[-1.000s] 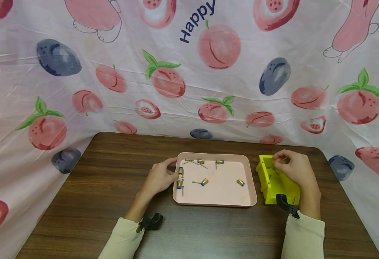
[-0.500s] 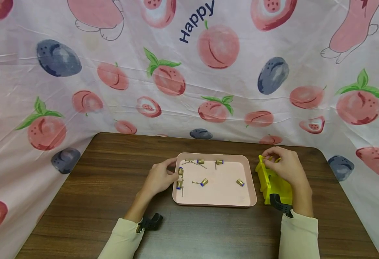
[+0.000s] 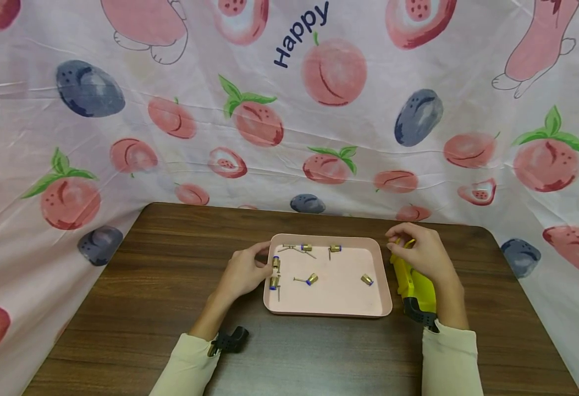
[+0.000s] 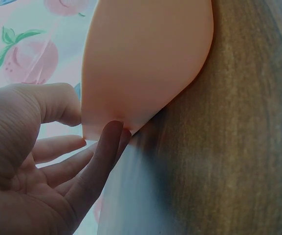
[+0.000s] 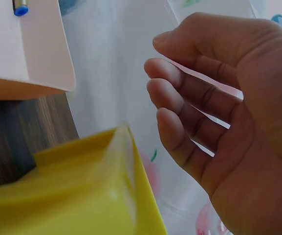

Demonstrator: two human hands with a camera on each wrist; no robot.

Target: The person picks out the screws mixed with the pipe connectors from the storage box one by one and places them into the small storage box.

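Your left hand (image 3: 243, 272) rests at the left rim of the pink tray (image 3: 329, 308), thumb on the rim's upper edge and fingers curled at its side; the left wrist view shows the thumb and a fingertip touching the tray's (image 4: 141, 63) corner edge, so the hand grips the tray rim lightly. Your right hand (image 3: 420, 254) is over the far end of the yellow plastic box (image 3: 418, 289), which stands on the wooden table (image 3: 170, 308) just beside the tray's right edge. The fingers of this hand are curled toward the thumb above the box's far rim. In the right wrist view the fingers (image 5: 180, 98) appear loosely bent and apart from the yellow box wall (image 5: 82, 196), with nothing plainly visible between them; whether they pinch a small part cannot be told. Inside the tray lie several small brass fittings with blue ends (image 3: 312, 278), some with thin pins, scattered and apart from each other. A fruit-printed cloth (image 3: 289, 110) hangs behind the table.
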